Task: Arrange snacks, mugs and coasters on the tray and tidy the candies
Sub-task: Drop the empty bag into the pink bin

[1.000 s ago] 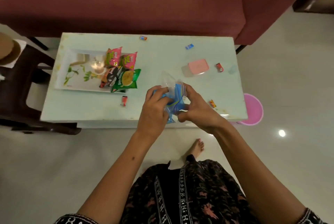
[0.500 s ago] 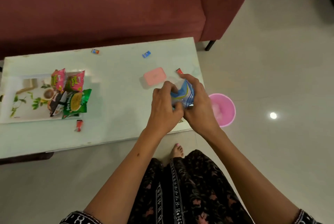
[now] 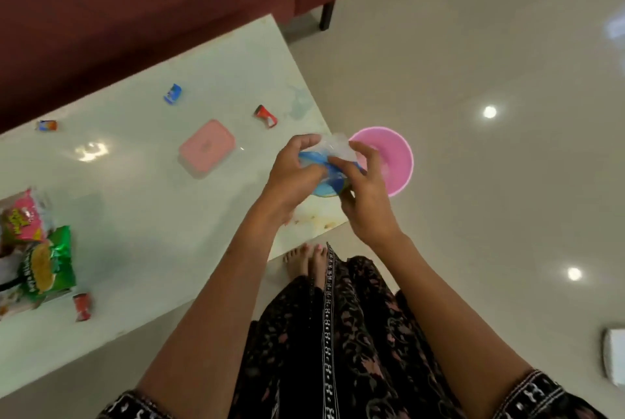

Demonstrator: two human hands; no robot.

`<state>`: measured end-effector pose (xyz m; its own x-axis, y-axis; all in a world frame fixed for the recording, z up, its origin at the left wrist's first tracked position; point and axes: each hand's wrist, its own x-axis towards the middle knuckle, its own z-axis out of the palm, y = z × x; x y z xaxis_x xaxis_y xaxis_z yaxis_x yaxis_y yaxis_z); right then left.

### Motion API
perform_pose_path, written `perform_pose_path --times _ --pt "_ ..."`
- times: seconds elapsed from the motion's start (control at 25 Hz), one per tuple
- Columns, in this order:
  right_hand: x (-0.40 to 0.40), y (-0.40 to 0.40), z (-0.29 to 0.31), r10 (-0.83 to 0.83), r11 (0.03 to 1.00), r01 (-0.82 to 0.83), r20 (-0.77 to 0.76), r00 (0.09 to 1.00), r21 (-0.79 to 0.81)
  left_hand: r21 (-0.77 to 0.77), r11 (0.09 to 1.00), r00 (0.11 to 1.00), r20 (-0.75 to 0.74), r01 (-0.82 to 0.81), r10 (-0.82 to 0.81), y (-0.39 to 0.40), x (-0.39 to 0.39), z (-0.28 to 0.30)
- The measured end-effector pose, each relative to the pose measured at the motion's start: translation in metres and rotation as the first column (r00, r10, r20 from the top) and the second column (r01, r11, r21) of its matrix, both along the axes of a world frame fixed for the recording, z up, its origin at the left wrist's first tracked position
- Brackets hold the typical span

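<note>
Both hands, left hand (image 3: 293, 171) and right hand (image 3: 363, 197), pinch the blue wrapper (image 3: 325, 181); the pink bin (image 3: 392, 161) lies just beyond, nearer the right hand.

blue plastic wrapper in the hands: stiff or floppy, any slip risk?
Probably floppy: the blue plastic wrapper is crumpled and bent between the left hand and right hand. Likely very light, since fingertips alone bunch it. Its clear glossy end suggests a slick film, so a loose pinch may slip.
</note>
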<state>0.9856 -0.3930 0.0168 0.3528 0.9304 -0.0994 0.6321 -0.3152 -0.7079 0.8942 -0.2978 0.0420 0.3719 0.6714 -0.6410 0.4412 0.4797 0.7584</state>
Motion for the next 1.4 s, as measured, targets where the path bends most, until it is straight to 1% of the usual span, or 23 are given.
perform_pose_path --times 0.04,0.12,0.16,0.24,0.28,0.32,0.4,0.44,0.48,0.52,0.56,0.6,0.64,0.68,0.76,0.84,0.96,1.08,1.2,1.28,1.4 --pt "0.012 -0.001 -0.016 -0.052 0.999 0.052 0.025 0.998 -0.008 -0.055 0.998 0.997 0.072 -0.026 0.030 0.002 0.006 -0.009" --pt "0.034 -0.003 -0.052 -0.178 0.983 0.182 0.103 0.979 -0.030 -0.066 0.993 0.988 0.116 -0.098 0.105 0.005 0.021 -0.030" --pt "0.044 -0.004 -0.071 -0.258 0.962 0.267 0.123 0.958 -0.065 -0.036 0.991 0.985 0.107 -0.132 0.136 0.005 0.027 -0.041" --pt "0.061 -0.002 -0.106 -0.440 0.880 0.449 0.090 0.893 -0.157 0.040 0.987 0.985 0.081 -0.157 0.153 0.000 0.035 -0.060" --pt "0.069 0.000 -0.124 -0.493 0.846 0.499 0.080 0.866 -0.188 0.067 0.987 0.987 0.078 -0.148 0.143 -0.003 0.037 -0.068" --pt "0.077 0.003 -0.141 -0.503 0.834 0.513 0.104 0.858 -0.203 0.089 0.987 0.989 0.078 -0.136 0.129 -0.007 0.036 -0.075" --pt "0.090 0.010 -0.174 -0.488 0.827 0.511 0.152 0.859 -0.233 0.123 0.987 0.993 0.070 -0.100 0.092 -0.015 0.033 -0.088" --pt "0.097 0.015 -0.190 -0.483 0.823 0.500 0.133 0.866 -0.270 0.131 0.988 0.995 0.065 -0.083 0.075 -0.019 0.031 -0.096" --pt "0.103 0.018 -0.207 -0.459 0.817 0.458 0.084 0.884 -0.351 0.134 0.989 0.997 0.058 -0.068 0.060 -0.023 0.028 -0.104" --pt "0.107 0.020 -0.222 -0.418 0.793 0.373 0.015 0.908 -0.482 0.134 0.990 0.998 0.045 -0.053 0.047 -0.027 0.025 -0.110" --pt "0.112 0.019 -0.233 -0.380 0.737 0.263 -0.059 0.923 -0.622 0.131 0.990 0.999 0.031 -0.044 0.041 -0.030 0.021 -0.115" --pt "0.116 0.018 -0.239 -0.367 0.675 0.174 -0.122 0.922 -0.717 0.126 0.991 0.999 0.021 -0.041 0.039 -0.032 0.017 -0.119" --pt "0.119 0.015 -0.243 -0.375 0.637 0.139 -0.148 0.915 -0.758 0.120 0.992 0.999 0.010 -0.040 0.039 -0.034 0.013 -0.121" --pt "0.121 0.012 -0.244 -0.384 0.631 0.147 -0.142 0.912 -0.762 0.118 0.992 0.999 -0.004 -0.043 0.044 -0.036 0.010 -0.122" --pt "0.122 0.008 -0.231 -0.370 0.654 0.179 -0.104 0.923 -0.735 0.130 0.990 0.997 -0.046 -0.058 0.065 -0.038 0.004 -0.118" --pt "0.121 0.005 -0.205 -0.335 0.692 0.177 -0.095 0.937 -0.700 0.153 0.985 0.993 -0.077 -0.077 0.089 -0.037 -0.002 -0.106" --pt "0.110 0.009 -0.151 -0.378 0.731 0.227 -0.105 0.920 -0.644 0.188 0.976 0.986 -0.107 -0.108 0.130 -0.034 -0.015 -0.078" --pt "0.087 0.027 -0.085 -0.381 0.817 0.275 -0.116 0.917 -0.506 0.256 0.951 0.967 -0.139 -0.173 0.213 -0.028 -0.033 -0.043" --pt "0.042 0.049 -0.013 -0.353 0.892 0.254 -0.226 0.908 -0.374 0.349 0.906 0.941 -0.150 -0.238 0.305 -0.026 -0.061 -0.001" --pt "-0.002 0.057 0.032 -0.273 0.944 0.191 -0.314 0.910 -0.268 0.408 0.871 0.919 -0.157 -0.273 0.361 -0.029 -0.091 0.028" --pt "-0.064 0.066 0.085 -0.132 0.988 0.093 -0.348 0.928 -0.125 0.481 0.808 0.879 -0.141 -0.341 0.455 -0.034 -0.135 0.062"
